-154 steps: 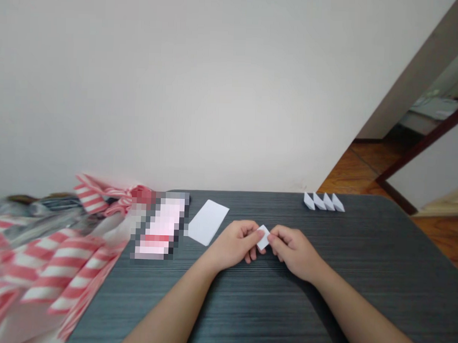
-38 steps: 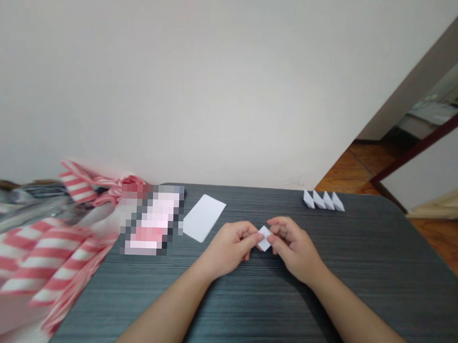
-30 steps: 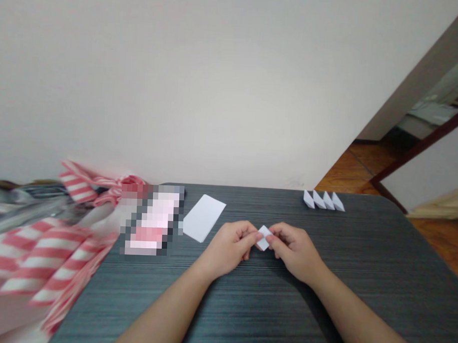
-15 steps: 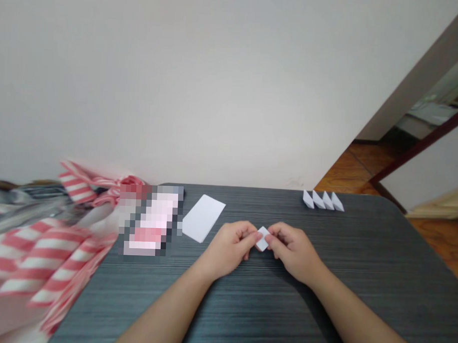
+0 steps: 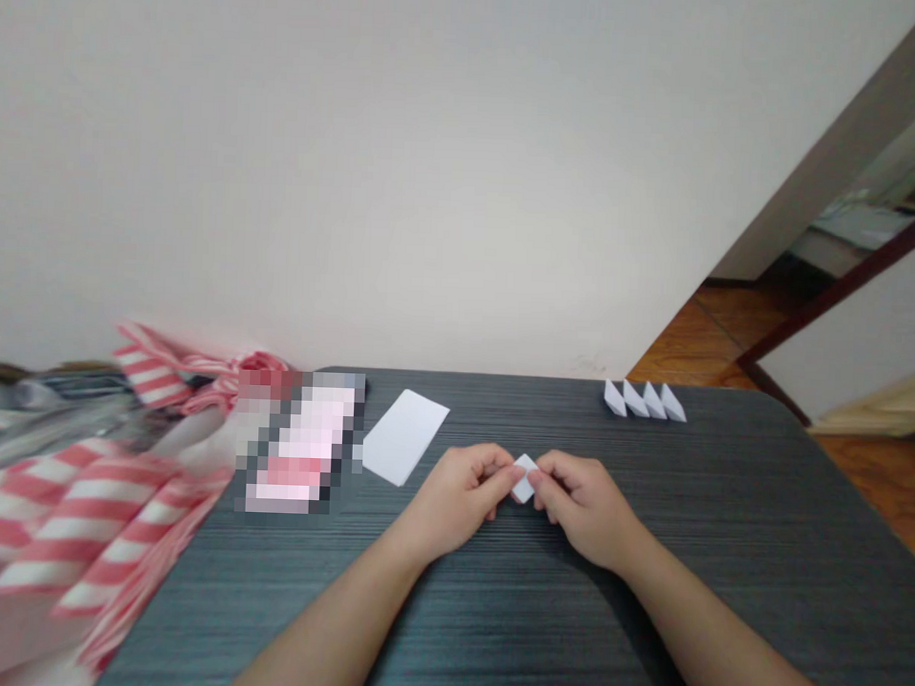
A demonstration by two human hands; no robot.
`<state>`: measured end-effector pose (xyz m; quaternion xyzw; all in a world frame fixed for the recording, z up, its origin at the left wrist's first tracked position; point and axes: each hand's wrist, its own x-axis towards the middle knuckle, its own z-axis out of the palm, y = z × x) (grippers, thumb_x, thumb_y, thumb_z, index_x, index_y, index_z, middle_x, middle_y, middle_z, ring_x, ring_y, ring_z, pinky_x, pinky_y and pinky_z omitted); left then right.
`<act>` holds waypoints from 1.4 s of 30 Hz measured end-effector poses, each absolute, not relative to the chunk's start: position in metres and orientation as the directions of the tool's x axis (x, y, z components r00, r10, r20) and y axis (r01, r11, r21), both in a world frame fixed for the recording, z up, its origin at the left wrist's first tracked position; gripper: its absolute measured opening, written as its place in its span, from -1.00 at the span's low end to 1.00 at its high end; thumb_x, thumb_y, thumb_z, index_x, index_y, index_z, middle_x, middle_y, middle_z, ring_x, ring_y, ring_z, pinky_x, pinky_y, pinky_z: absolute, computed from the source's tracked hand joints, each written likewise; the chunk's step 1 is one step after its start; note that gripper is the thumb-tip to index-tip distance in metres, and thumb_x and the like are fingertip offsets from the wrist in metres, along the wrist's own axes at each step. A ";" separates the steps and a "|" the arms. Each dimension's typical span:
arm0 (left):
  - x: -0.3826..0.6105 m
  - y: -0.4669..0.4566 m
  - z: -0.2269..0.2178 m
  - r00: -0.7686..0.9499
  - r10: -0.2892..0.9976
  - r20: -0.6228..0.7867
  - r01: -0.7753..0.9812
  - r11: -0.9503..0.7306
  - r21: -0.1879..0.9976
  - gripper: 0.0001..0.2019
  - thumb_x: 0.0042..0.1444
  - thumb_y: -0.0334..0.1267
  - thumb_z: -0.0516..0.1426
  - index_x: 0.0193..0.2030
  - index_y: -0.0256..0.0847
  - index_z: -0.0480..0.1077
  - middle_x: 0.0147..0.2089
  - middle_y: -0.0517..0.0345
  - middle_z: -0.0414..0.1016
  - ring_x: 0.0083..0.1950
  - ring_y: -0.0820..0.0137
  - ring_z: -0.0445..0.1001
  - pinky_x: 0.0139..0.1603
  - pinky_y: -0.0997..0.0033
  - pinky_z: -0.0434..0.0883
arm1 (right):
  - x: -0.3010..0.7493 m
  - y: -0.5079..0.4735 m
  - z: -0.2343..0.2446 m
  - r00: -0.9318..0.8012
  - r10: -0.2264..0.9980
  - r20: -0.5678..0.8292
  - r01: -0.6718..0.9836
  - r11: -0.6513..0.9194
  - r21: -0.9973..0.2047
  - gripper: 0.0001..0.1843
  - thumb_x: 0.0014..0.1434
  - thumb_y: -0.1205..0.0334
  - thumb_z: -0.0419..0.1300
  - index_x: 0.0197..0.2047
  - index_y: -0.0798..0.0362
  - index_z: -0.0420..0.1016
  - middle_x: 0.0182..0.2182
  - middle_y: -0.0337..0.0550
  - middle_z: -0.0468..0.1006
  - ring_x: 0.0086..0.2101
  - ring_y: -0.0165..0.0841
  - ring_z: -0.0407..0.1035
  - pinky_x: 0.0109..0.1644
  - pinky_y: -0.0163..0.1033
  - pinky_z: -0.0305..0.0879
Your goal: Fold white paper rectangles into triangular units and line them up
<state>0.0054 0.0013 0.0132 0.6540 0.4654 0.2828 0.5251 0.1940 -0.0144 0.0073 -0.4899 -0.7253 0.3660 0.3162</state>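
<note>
Between my two hands is a small folded piece of white paper point(image 5: 525, 477), showing as a diamond above the dark table point(image 5: 448, 623). My left hand point(image 5: 463, 493) pinches its left corner between thumb and fingers. On the opposite corner, the thumb and fingers of my right hand point(image 5: 587, 503) are closed in the same way. Left of my left hand lies a flat stack of white paper sheets point(image 5: 406, 437). Several folded white paper boats point(image 5: 645, 401) stand in a row at the back right of the table.
A pixelated pinkish rectangular item point(image 5: 304, 443) lies on the table's left side. Red-and-white striped cloth point(image 5: 83, 510) is heaped along the left edge. A pale wall point(image 5: 463, 183) rises behind the table, and wooden floor point(image 5: 675, 341) shows at the right.
Almost nothing differs. Both hands keep their pinch on the folded paper, and the whole view has shifted very slightly.
</note>
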 end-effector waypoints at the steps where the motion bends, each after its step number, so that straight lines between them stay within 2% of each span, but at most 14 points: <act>1: 0.005 0.001 0.013 0.418 0.900 -0.123 0.306 -0.012 0.952 -0.69 0.21 -0.06 0.09 -0.40 -0.26 0.44 -0.64 0.31 0.29 -0.59 0.53 0.24 -0.54 0.57 0.15 | 0.194 -0.014 0.008 -0.319 0.942 0.104 0.479 0.255 -0.840 -0.70 0.30 0.27 0.09 -0.49 0.06 0.37 -0.65 -0.35 0.37 -0.61 -0.48 0.27 -0.45 -0.38 0.16; 6: 0.003 0.001 0.013 0.483 0.867 -0.121 0.250 -0.004 0.968 -0.71 0.23 -0.09 0.09 -0.31 -0.27 0.50 -0.57 0.26 0.36 -0.55 0.53 0.25 -0.52 0.58 0.18 | 0.195 -0.014 0.008 -0.306 0.945 0.115 0.469 0.254 -0.846 -0.71 0.30 0.27 0.08 -0.48 0.06 0.39 -0.64 -0.34 0.39 -0.62 -0.48 0.26 -0.46 -0.38 0.16; 13: 0.002 0.002 0.014 0.516 0.846 -0.135 0.242 0.007 0.970 -0.72 0.23 -0.14 0.08 -0.30 -0.27 0.54 -0.40 0.15 0.52 -0.54 0.54 0.27 -0.50 0.57 0.21 | 0.195 -0.014 0.009 -0.298 0.949 0.103 0.470 0.240 -0.850 -0.70 0.30 0.27 0.06 -0.48 0.05 0.38 -0.66 -0.34 0.37 -0.62 -0.48 0.26 -0.47 -0.37 0.16; 15: 0.002 0.002 0.015 0.523 0.842 -0.131 0.254 -0.007 0.967 -0.70 0.24 -0.14 0.06 -0.29 -0.26 0.55 -0.43 0.16 0.51 -0.55 0.53 0.27 -0.50 0.57 0.21 | 0.195 -0.014 0.009 -0.296 0.950 0.102 0.468 0.237 -0.851 -0.69 0.30 0.27 0.06 -0.49 0.05 0.38 -0.66 -0.34 0.37 -0.62 -0.47 0.26 -0.47 -0.37 0.16; 19: 0.001 0.002 0.017 0.521 0.843 -0.135 0.308 -0.039 0.950 -0.65 0.25 -0.12 0.03 -0.32 -0.24 0.58 -0.61 0.25 0.35 -0.58 0.51 0.26 -0.51 0.56 0.18 | 0.196 -0.015 0.008 -0.301 0.947 0.110 0.474 0.249 -0.845 -0.70 0.30 0.25 0.06 -0.48 0.05 0.38 -0.66 -0.34 0.37 -0.62 -0.47 0.26 -0.47 -0.37 0.16; 21: 0.000 0.002 0.019 0.514 0.847 -0.135 0.328 -0.048 0.944 -0.63 0.26 -0.10 0.02 -0.33 -0.24 0.58 -0.64 0.27 0.31 -0.59 0.50 0.25 -0.51 0.56 0.18 | 0.196 -0.014 0.008 -0.303 0.946 0.115 0.479 0.255 -0.840 -0.70 0.31 0.24 0.06 -0.48 0.05 0.38 -0.66 -0.34 0.37 -0.62 -0.46 0.26 -0.47 -0.36 0.16; 30: 0.003 0.002 0.019 0.491 0.864 -0.111 0.307 -0.052 0.950 -0.66 0.24 -0.12 0.04 -0.38 -0.25 0.54 -0.61 0.26 0.34 -0.57 0.52 0.27 -0.51 0.56 0.19 | 0.195 -0.014 0.009 -0.314 0.941 0.125 0.472 0.269 -0.840 -0.70 0.31 0.24 0.06 -0.47 0.05 0.39 -0.64 -0.33 0.39 -0.61 -0.47 0.27 -0.47 -0.37 0.17; 36: 0.004 0.001 0.015 0.495 0.860 -0.123 0.273 -0.020 0.962 -0.69 0.20 -0.08 0.10 -0.33 -0.28 0.51 -0.54 0.23 0.37 -0.55 0.52 0.26 -0.54 0.56 0.15 | 0.195 -0.014 0.010 -0.341 0.931 0.130 0.468 0.288 -0.836 -0.67 0.31 0.23 0.07 -0.51 0.05 0.38 -0.65 -0.33 0.38 -0.62 -0.48 0.25 -0.47 -0.38 0.15; 42: 0.003 0.001 0.015 0.499 0.860 -0.103 0.289 -0.053 0.956 -0.68 0.25 -0.09 0.06 -0.35 -0.26 0.50 -0.58 0.26 0.34 -0.56 0.53 0.24 -0.53 0.56 0.15 | 0.193 -0.015 0.011 -0.357 0.927 0.113 0.472 0.284 -0.835 -0.70 0.29 0.28 0.08 -0.49 0.06 0.42 -0.63 -0.33 0.39 -0.62 -0.48 0.26 -0.47 -0.38 0.15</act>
